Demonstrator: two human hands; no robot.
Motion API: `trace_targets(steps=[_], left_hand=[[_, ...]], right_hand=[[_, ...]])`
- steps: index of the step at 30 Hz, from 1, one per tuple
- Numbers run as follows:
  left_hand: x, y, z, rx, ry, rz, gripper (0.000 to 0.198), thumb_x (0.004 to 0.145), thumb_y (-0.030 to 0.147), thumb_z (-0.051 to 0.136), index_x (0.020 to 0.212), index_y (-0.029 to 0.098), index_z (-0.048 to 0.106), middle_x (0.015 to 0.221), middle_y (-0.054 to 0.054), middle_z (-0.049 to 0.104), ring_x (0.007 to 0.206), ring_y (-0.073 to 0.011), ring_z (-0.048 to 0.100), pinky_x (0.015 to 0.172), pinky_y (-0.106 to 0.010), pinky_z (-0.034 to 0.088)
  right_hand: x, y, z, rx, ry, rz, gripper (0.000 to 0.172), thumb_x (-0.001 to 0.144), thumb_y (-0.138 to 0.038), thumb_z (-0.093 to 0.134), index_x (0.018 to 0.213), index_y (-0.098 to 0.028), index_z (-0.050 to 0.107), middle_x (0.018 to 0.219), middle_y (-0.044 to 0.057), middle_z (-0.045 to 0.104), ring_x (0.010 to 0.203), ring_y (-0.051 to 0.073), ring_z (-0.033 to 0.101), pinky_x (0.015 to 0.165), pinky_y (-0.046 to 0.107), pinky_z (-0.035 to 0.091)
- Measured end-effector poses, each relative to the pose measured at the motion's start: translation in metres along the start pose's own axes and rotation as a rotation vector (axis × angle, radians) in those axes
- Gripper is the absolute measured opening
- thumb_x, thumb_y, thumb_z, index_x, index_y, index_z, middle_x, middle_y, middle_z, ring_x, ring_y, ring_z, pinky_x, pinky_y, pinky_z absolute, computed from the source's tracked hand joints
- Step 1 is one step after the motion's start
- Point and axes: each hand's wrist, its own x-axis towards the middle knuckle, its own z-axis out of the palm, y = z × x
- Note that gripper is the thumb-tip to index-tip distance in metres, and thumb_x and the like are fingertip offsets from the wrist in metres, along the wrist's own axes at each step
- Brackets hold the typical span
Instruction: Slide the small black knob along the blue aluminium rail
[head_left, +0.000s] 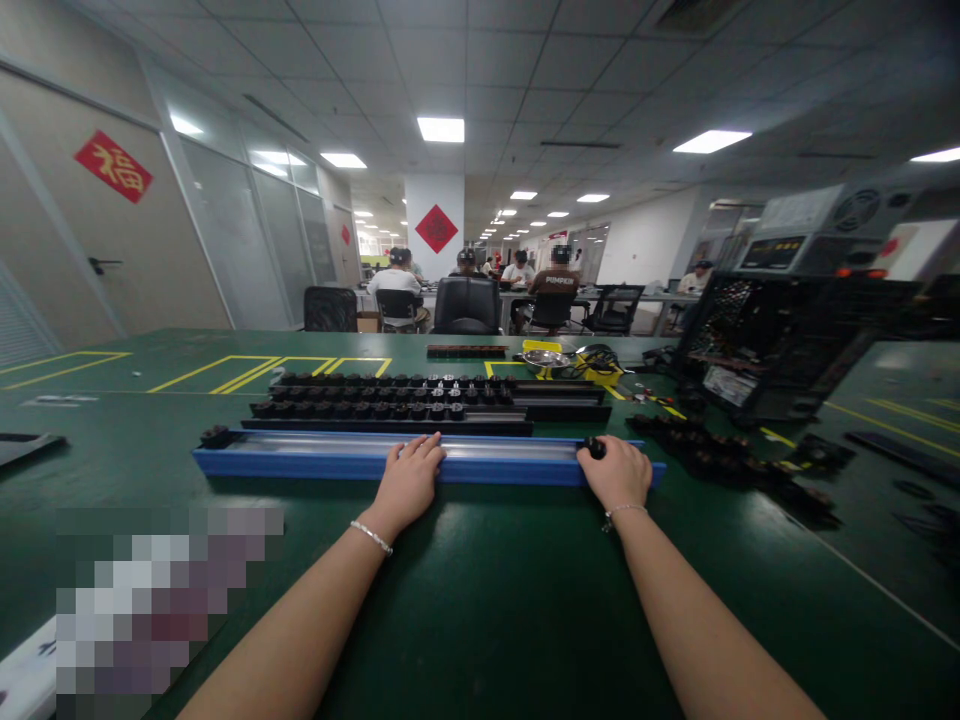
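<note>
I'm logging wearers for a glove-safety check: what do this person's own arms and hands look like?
Both forearms are bare to the frame's edge: no sleeves, gloves or watch. The left hand has a pale beaded bracelet at the wrist; the right hand has a thin silvery chain bracelet. No rings can be made out.

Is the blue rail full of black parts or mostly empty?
Mostly empty: the blue rail shows a bare silver channel, with one black part at its left end and a second part at the right hand.
</note>
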Motion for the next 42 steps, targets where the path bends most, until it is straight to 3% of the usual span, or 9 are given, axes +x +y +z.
trace_targets(steps=[42], left_hand=[[0.000,-0.001,0.002,0.024,0.016,0.018,0.031,0.082,0.016,0.041,0.107,0.026,0.056,0.135,-0.002,0.047,0.121,-0.0230,0.043,0.097,-0.045,0.031]], right_hand=[[0.006,0.012,0.000,-0.027,0.010,0.083,0.035,0.071,-0.036,0.044,0.095,-0.020,0.063,0.097,0.008,0.063,0.096,0.024,0.048,0.089,0.041,0.027]])
